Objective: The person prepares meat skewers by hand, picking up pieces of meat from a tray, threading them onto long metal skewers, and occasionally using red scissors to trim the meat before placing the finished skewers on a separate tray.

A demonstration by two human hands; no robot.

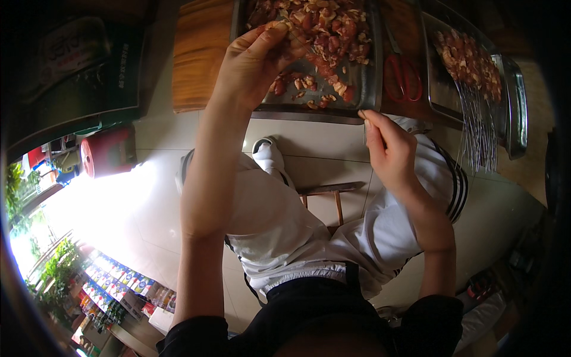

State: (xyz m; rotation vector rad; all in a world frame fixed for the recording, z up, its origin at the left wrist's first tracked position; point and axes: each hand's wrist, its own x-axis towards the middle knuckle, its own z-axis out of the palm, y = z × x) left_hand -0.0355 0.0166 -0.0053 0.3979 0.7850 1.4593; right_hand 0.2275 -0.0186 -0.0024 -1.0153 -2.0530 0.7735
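Raw meat pieces point(330, 31) lie heaped in a metal tray point(312, 117) on a wooden table. My left hand point(263, 53) is over the tray's left part, its thumb and fingers pinched on a piece of meat. My right hand point(388, 138) is just below the tray's lower right corner, thumb and forefinger closed on the end of a thin metal skewer. The skewer seems to run up from there toward the left hand, with meat strung along it; its middle is hard to make out. At the right, skewered meat point(468, 62) lies in a second metal tray point(429, 76), the bare skewers point(479, 129) sticking out toward me.
Red-handled scissors point(403, 80) lie between the two trays on the wooden table point(196, 58). Below are my knees in white trousers and a small wooden stool point(332, 189). A red container point(109, 149) stands at the left on the tiled floor, with stacked boxes point(116, 279) lower left.
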